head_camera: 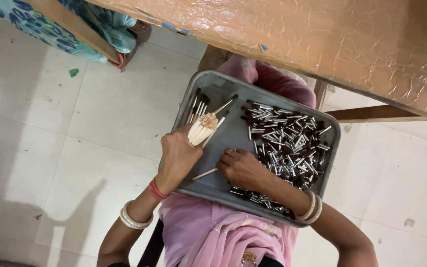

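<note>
A grey metal tray (234,134) rests on my lap, over pink clothing. My left hand (178,157) grips a bundle of pale wooden sticks (202,130) above the tray's left part. My right hand (243,168) lies on the tray floor with curled fingers, holding one thin pale stick (205,173) that points left. It touches the edge of a pile of several small silver metal tubes with dark tips (288,143), which fills the tray's right half. Several finished sticks with metal ends and dark tips (199,106) lie in the tray's far left corner.
A table with a crinkled orange-brown cover (322,34) overhangs the tray's far side, and its wooden rail (376,114) runs at the right. At the top left are another person's blue patterned garment (50,27) and foot (142,30). Pale floor tiles (50,128) surround me.
</note>
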